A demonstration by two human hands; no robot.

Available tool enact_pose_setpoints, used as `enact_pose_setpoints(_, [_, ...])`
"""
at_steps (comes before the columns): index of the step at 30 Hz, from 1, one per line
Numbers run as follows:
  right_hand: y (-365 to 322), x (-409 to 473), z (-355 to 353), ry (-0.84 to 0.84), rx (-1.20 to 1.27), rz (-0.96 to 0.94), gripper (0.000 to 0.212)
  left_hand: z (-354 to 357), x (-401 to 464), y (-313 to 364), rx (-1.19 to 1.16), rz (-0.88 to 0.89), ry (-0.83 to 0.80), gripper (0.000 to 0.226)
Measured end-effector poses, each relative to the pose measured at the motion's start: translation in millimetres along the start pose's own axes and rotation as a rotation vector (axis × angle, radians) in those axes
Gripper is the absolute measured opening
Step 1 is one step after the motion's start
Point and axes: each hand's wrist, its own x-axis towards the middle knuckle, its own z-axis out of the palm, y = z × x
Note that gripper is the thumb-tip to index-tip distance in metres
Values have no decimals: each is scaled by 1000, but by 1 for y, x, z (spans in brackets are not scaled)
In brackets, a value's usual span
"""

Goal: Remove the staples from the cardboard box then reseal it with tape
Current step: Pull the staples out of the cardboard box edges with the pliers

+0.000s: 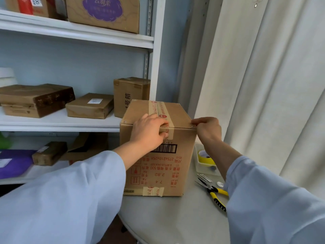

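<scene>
The box (158,147) stands on the table (175,217) by the shelves (75,124). The left hand (149,132) curls over its taped top edge, likely steadying it, while the right hand (207,129) pinches at the corner staple (192,126). Pliers (213,192) lie nearby.

A: Where's the left hand (149,132)?
B: On the cardboard box (158,155), fingers (162,128) bent over the top front edge, right on the tape strip (164,111).
A: & the right hand (208,129)?
B: Its fingertips (195,122) pinch at the top right corner, by a staple (192,126).
A: Tools?
B: Yellow pliers (213,192) & a tape roll (205,156) lie below the right fingers, on the table (175,217).
</scene>
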Motion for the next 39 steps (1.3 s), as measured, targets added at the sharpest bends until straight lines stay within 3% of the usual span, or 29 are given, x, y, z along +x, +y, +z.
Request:
enact_pose_setpoints(10, [6,1,-14,-8,-56,-53,42,4,0,18,118,-6,-45,52])
enact_pose_setpoints(18, [23,8,-25,-58,-56,-60,41,17,3,76,-73,229,109,24])
enact_pose_setpoints(20, [37,14,-35,-83,-109,-21,31,23,2,90,-165,240,115,22])
enact_pose_setpoints(22, [54,14,-43,-154,-239,16,18,34,0,96,-183,232,12,23])
enact_pose_setpoints(24, [78,12,-47,-243,-350,58,15,54,-4,101,-151,198,-190,26])
enact_pose_setpoints(28, [136,5,-41,-425,-624,116,27,94,-11,106,-220,58,-505,30])
enact_pose_setpoints(35, [202,-4,-24,-550,-846,124,57,125,-4,111,-282,19,-647,35])
enact_pose_setpoints(39, [218,-10,-17,-575,-942,78,54,137,-9,110,-298,8,-712,35])
